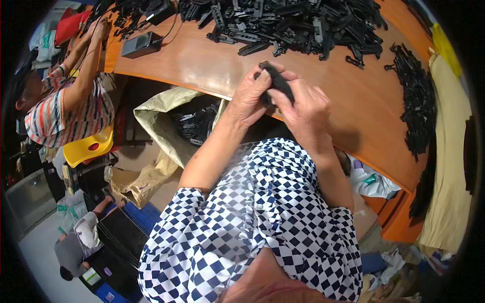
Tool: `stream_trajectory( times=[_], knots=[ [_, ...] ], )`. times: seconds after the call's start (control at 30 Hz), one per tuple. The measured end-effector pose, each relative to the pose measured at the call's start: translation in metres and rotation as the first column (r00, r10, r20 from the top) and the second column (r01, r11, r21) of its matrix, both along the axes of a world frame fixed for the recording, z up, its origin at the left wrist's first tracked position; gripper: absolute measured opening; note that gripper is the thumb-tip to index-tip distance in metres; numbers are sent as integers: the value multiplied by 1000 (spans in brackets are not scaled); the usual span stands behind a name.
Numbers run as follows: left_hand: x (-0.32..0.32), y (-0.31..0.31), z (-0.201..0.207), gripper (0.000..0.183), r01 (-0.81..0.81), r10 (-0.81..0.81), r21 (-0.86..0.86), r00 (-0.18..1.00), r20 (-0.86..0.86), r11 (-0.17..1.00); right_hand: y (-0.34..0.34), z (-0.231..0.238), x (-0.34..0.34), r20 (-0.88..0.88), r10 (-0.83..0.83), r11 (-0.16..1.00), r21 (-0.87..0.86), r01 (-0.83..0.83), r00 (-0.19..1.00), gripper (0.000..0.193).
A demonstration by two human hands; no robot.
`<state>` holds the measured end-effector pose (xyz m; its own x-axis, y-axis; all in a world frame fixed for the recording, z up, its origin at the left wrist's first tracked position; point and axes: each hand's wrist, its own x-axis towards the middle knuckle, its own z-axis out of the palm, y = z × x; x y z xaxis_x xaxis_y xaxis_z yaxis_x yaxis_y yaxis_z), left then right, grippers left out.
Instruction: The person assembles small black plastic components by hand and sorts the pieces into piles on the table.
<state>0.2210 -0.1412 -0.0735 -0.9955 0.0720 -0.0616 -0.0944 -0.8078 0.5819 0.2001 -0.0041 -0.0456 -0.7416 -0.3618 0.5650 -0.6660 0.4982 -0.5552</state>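
Both my hands hold one black plastic part [279, 83] just above the near edge of the orange-brown table [202, 63]. My left hand [248, 96] pinches its left end between thumb and fingers. From the other side, my right hand [305, 103] grips it with the thumb pressed along its lower side. The fingers cover much of the part, so its exact kind cannot be made out. Beyond my hands lies a large heap of black and grey plastic parts [298, 28]. A narrower pile of long black parts [417, 101] runs along the table's right side.
An open woven sack [161, 108] with black parts inside stands below the table edge at left. A small black box-shaped device [141, 45] with a cable sits on the table. At far left, a person in a striped shirt [73, 111] works beside a yellow stool [88, 146].
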Motion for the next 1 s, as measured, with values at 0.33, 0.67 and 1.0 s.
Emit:
stream_trajectory(
  times=[0.33, 0.67, 1.0],
  knots=[
    [72, -120, 31, 23, -122, 317, -965, 947, -44, 230, 94, -22, -47, 127, -157, 977, 163, 136, 979, 11],
    [48, -117, 42, 28, -306, 19, -710, 912, -411, -635, 134, -37, -127, -65, -197, 867, 455, 204, 978, 21],
    [-131, 1, 54, 18, -821, -621, -468, 560, -548, -327, 136, -30, -96, 313, -129, 991, 71, 113, 941, 14]
  ],
)
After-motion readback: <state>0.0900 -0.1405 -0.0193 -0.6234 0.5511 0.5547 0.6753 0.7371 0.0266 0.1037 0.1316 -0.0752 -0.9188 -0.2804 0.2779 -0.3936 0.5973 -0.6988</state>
